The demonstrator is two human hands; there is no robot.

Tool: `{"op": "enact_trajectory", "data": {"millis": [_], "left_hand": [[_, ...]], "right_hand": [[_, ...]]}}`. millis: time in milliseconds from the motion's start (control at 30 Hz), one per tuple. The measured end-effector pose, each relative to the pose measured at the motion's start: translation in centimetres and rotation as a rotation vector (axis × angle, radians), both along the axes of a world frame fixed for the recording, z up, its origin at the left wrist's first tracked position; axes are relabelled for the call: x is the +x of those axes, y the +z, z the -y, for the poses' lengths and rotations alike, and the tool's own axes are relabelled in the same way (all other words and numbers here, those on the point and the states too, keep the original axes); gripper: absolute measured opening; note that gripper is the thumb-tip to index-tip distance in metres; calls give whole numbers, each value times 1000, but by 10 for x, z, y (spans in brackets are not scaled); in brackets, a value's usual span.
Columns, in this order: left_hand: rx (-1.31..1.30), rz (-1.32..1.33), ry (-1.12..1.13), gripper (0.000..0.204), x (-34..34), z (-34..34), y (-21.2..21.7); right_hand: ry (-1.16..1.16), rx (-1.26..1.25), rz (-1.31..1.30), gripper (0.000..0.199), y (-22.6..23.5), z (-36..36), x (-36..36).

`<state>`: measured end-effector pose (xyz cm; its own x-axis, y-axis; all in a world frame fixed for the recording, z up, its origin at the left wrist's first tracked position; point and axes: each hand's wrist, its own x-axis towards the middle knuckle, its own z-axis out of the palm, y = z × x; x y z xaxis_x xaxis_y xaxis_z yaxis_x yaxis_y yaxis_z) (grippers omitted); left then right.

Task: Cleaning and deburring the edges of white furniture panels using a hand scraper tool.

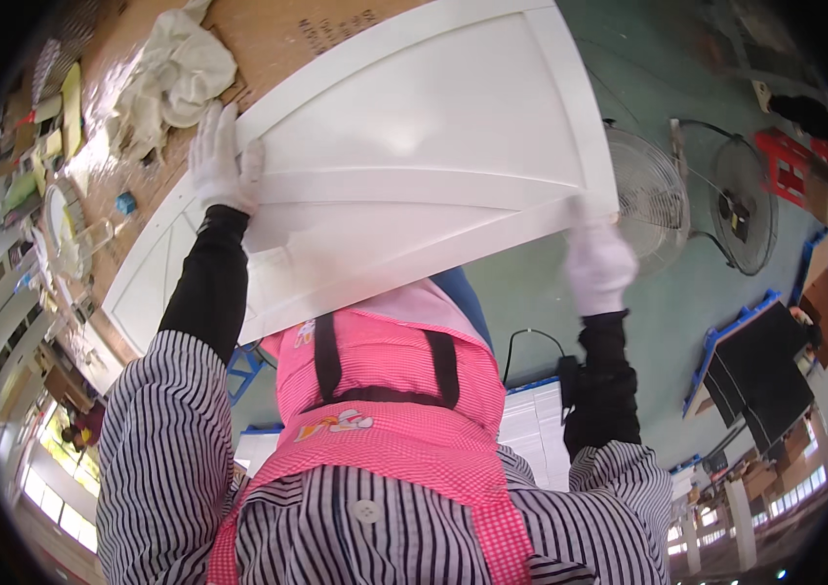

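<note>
A large white panel [414,127] with a raised frame and recessed middle fills the centre of the head view, held up in front of me. My left hand [222,161], in a white glove, grips its left edge. On the panel's right lower corner my right hand [597,261], also white-gloved, holds the edge. Black sleeves cover both forearms. Below the panel I see my pink checked apron [385,409] over a striped shirt.
Another white panel [146,278] lies on a brown workbench [268,39] with a crumpled white cloth [175,78] and small items at the left. Two floor fans [643,190] stand on the green floor at the right, with blue-edged stacks of boards [755,375] beyond.
</note>
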<state>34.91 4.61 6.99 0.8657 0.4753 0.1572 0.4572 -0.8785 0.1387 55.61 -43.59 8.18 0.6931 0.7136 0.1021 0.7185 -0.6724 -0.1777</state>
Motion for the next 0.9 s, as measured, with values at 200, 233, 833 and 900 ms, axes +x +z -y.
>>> {"op": "enact_trajectory", "data": {"millis": [200,233,833,900], "left_hand": [[3,-1,25,62,-4,1,8],[-7,11,21,62,-3,2,9],[29,69,44,58,-5,2,4],[39,24,53,59,-10,1,3]], "right_hand": [[-201,-24,154,57,9,-20,12],[-149,-28,106,60,7,-31,-6],[-577,118,-250,29,32,22,89],[-484,104,-510,25,52,1,88]]}}
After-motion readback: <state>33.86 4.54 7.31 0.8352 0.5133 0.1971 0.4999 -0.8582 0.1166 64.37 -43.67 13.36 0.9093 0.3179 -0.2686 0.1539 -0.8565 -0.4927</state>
